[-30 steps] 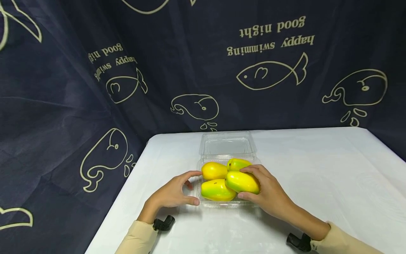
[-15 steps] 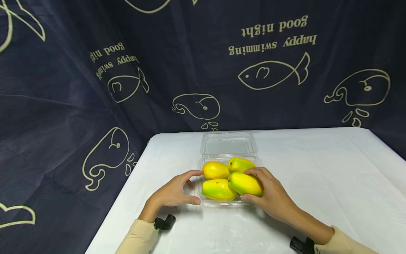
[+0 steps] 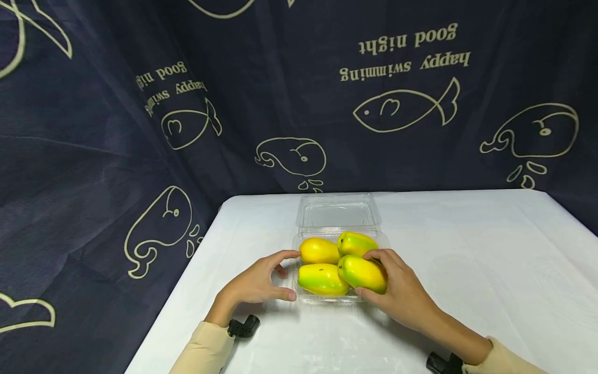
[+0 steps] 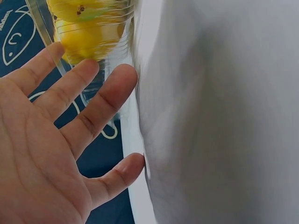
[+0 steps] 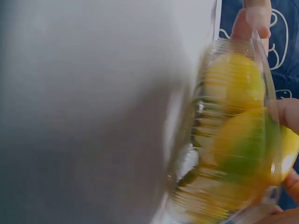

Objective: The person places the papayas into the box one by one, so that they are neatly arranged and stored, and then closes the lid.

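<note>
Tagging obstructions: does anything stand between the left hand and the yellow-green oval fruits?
Yes: the ridged side wall of the clear plastic container. The fruits show through it beyond the left hand in the left wrist view. The open lid lies behind the fruits, not between.

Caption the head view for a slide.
Right hand grips a yellow-green mango at an open clear plastic clamshell holding three more mangoes; left hand at its left side.

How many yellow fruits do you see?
4. In the clear box: a far-left fruit, a far-right fruit and a near-left fruit. The right hand holds the near-right fruit. Any underneath would be hidden.
</note>
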Demonstrator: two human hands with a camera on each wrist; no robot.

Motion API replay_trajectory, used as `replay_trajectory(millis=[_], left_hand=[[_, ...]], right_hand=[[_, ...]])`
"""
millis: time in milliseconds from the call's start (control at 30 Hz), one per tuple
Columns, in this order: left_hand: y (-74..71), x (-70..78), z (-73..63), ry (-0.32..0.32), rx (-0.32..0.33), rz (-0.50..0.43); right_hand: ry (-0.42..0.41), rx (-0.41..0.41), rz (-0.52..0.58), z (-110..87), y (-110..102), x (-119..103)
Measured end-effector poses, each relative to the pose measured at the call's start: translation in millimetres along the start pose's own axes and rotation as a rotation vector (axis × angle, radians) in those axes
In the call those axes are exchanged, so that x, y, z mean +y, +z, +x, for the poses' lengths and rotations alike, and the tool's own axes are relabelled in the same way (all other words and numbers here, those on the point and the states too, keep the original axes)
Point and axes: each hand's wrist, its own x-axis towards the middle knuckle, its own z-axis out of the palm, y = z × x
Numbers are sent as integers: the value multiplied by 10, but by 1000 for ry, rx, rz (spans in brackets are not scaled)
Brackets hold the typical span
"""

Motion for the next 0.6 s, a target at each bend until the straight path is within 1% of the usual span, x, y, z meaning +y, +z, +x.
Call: replay_trajectory(millis=[167,333,600], left_hand=[[2,16,-5,-7,1,-1],[-7,26,-11,-5,1,0],[5,16,-4,-8,-3,3]], right_hand=[[38,-36,5,22,-33,-49],[53,-56,12,16,-64,-50],[30,-46,23,-16,-79,2]])
